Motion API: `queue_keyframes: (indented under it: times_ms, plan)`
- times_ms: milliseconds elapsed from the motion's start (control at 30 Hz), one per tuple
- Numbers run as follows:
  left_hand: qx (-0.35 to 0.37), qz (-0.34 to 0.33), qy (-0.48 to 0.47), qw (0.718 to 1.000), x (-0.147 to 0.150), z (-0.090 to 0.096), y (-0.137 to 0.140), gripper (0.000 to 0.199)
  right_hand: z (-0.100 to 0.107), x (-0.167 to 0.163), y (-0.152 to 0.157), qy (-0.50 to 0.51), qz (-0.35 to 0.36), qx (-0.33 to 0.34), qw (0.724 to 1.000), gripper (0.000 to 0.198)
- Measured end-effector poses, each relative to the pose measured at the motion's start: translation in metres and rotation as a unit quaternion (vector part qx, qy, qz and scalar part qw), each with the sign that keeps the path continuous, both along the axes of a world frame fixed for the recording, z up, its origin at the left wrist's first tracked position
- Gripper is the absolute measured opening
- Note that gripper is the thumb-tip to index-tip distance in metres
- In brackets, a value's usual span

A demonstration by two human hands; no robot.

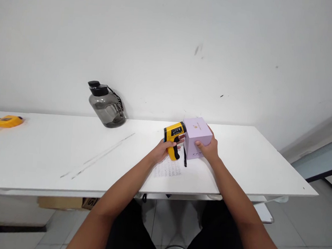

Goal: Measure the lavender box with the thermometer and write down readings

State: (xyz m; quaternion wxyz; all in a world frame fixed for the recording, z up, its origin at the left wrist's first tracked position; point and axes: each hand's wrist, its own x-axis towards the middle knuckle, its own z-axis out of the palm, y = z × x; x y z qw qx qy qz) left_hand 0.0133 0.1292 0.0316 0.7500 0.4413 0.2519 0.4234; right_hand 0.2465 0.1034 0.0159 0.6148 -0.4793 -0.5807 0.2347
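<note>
Now, beside the lilac box (194, 136), the left hand (161, 149) is holding a stiff-looking thermometer gun (172, 134) by its secure-looking handle (172, 153); the right hand (210, 148) is gripping the probably light box.

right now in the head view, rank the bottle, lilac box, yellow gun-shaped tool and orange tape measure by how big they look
1. Bottle and lilac box: too close to rank
2. Yellow gun-shaped tool
3. Orange tape measure, smallest
</note>
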Motion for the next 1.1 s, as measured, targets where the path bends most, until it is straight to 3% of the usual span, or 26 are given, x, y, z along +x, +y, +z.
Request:
queue_keyframes:
  times_ms: [300,467,633,767,967,1100]
  plan:
    - [-0.006,-0.015,-0.013,1.000,0.002,0.001,-0.005,0.040,0.003,0.002,-0.002,-0.012,-0.018,0.028,0.999,0.104]
    - [0.003,-0.003,0.008,1.000,-0.001,-0.002,0.003,0.041,-0.006,-0.004,0.000,-0.001,-0.021,0.003,1.000,0.104]
    - [0.034,0.002,0.037,0.999,-0.002,-0.005,0.006,0.048,-0.009,-0.007,0.004,0.063,-0.014,0.035,0.997,0.097]
    - [0.045,0.016,0.054,0.997,-0.001,-0.004,0.004,0.037,-0.007,-0.006,0.008,0.128,-0.009,0.060,0.990,0.091]
    - [0.049,0.038,0.094,0.994,-0.003,0.001,0.005,0.038,-0.008,-0.006,0.012,0.152,-0.005,0.029,0.988,0.091]
    - [0.097,0.034,0.135,0.985,-0.007,0.000,0.007,0.023,-0.008,-0.004,0.013,0.158,0.009,0.014,0.987,0.094]
